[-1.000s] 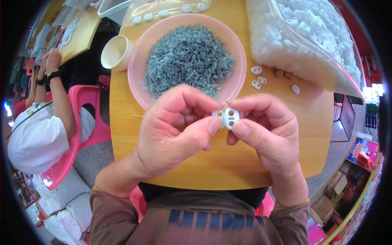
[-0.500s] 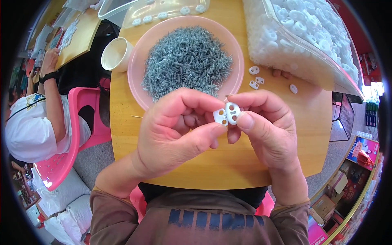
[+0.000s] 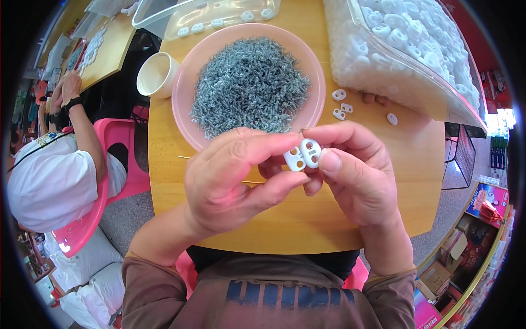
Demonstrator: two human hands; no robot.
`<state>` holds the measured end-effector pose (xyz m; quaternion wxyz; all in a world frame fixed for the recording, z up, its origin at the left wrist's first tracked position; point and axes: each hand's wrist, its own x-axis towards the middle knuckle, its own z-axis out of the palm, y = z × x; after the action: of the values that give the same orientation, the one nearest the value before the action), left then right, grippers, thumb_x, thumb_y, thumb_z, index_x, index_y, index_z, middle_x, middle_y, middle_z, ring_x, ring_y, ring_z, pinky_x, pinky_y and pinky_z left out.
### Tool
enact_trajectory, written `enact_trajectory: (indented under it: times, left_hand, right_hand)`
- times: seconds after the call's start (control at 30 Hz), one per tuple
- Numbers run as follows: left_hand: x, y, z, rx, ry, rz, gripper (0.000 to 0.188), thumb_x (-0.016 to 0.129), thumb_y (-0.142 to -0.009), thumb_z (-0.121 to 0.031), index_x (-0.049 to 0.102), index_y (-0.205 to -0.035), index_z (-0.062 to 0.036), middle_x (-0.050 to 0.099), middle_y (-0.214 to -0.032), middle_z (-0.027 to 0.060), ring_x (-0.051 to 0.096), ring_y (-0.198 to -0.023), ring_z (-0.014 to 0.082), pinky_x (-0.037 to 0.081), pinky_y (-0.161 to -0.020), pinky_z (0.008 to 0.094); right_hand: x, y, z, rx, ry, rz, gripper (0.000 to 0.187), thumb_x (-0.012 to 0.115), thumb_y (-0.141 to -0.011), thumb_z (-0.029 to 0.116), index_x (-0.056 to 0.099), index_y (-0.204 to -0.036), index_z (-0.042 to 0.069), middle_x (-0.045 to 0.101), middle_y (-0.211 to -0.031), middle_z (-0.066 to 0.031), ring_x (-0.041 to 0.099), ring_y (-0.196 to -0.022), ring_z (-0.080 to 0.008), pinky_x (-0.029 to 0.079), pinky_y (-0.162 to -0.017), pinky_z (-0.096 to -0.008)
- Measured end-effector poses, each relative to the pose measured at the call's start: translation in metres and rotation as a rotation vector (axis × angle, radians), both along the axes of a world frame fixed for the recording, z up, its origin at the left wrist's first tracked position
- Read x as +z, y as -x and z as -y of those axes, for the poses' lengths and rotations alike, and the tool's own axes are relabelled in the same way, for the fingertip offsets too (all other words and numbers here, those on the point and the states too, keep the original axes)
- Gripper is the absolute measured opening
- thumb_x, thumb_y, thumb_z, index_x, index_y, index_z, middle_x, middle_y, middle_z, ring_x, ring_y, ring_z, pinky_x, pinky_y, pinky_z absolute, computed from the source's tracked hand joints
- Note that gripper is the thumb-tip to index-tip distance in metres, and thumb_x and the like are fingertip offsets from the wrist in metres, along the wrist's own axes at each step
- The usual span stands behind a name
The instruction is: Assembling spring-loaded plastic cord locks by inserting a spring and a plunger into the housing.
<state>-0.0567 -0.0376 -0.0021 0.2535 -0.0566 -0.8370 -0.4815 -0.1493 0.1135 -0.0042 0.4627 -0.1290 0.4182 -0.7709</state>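
Above the near part of the table, my two hands bring together two small white plastic cord lock parts. My left hand point(image 3: 230, 178) pinches the squarer two-hole cord lock part point(image 3: 294, 159) between thumb and forefinger. In my right hand point(image 3: 359, 178), thumb and fingers grip the oval two-hole cord lock shell point(image 3: 311, 153). The parts touch side by side; whether one has entered the other I cannot tell. Just beyond my hands, a pink round tray point(image 3: 181, 104) carries a heap of small metal springs point(image 3: 249, 85).
Loose white cord lock parts point(image 3: 339, 95) lie right of the tray, beside a large clear bin point(image 3: 372, 71) full of white pieces. A cream cup point(image 3: 155, 75) stands at left. A thin stick point(image 3: 183, 157) shows by my left hand. Another person point(image 3: 55, 175) sits at far left.
My left fingers have shifted and straightened around the squarer part, which has turned slightly against the oval shell. The person at left has moved an arm.
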Motion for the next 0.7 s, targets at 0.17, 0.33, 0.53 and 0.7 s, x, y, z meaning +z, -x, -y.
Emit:
enact_trajectory:
  times: [0.17, 0.33, 0.53, 0.7]
  left_hand:
    - [0.0044, 0.0011, -0.0001, 0.036, 0.136, -0.001, 0.032, 0.07, -0.065, -0.001, 0.058, -0.096, -0.0002, 0.061, -0.078, 0.0078, 0.056, -0.057, 0.0122, 0.045, -0.048, 0.0213]
    - [0.004, 0.0007, -0.0004, 0.039, 0.122, 0.01, 0.031, 0.069, -0.065, 0.001, 0.058, -0.094, -0.0002, 0.061, -0.075, 0.0074, 0.057, -0.057, 0.0125, 0.045, -0.048, 0.022]
    - [0.0012, -0.0004, -0.0006, 0.038, 0.064, 0.023, 0.031, 0.068, -0.064, 0.001, 0.058, -0.093, -0.0005, 0.06, -0.072, 0.0071, 0.056, -0.056, 0.0126, 0.045, -0.048, 0.0226]
    - [0.0, -0.0014, -0.003, 0.024, 0.02, 0.03, 0.031, 0.068, -0.066, 0.001, 0.058, -0.096, -0.0001, 0.06, -0.073, 0.0077, 0.056, -0.056, 0.013, 0.044, -0.048, 0.0226]
  right_hand:
    - [-0.0003, 0.0008, -0.0001, -0.005, 0.005, -0.002, 0.024, 0.055, -0.08, 0.01, 0.054, -0.101, -0.002, 0.059, -0.089, -0.0112, 0.057, -0.072, -0.0149, 0.049, -0.06, -0.0251]
    - [-0.0017, -0.0001, 0.0002, -0.008, 0.007, -0.008, 0.023, 0.055, -0.08, 0.008, 0.054, -0.1, -0.003, 0.059, -0.088, -0.0108, 0.057, -0.071, -0.0151, 0.048, -0.059, -0.0255]
    - [-0.0008, -0.0032, 0.0006, -0.057, -0.029, -0.1, 0.023, 0.056, -0.079, 0.007, 0.054, -0.099, -0.003, 0.058, -0.087, -0.0107, 0.056, -0.07, -0.0149, 0.048, -0.059, -0.0252]
    - [0.0008, -0.001, -0.0002, -0.029, -0.004, -0.039, 0.022, 0.056, -0.08, 0.008, 0.054, -0.099, -0.003, 0.059, -0.088, -0.0114, 0.057, -0.071, -0.0156, 0.048, -0.059, -0.0255]
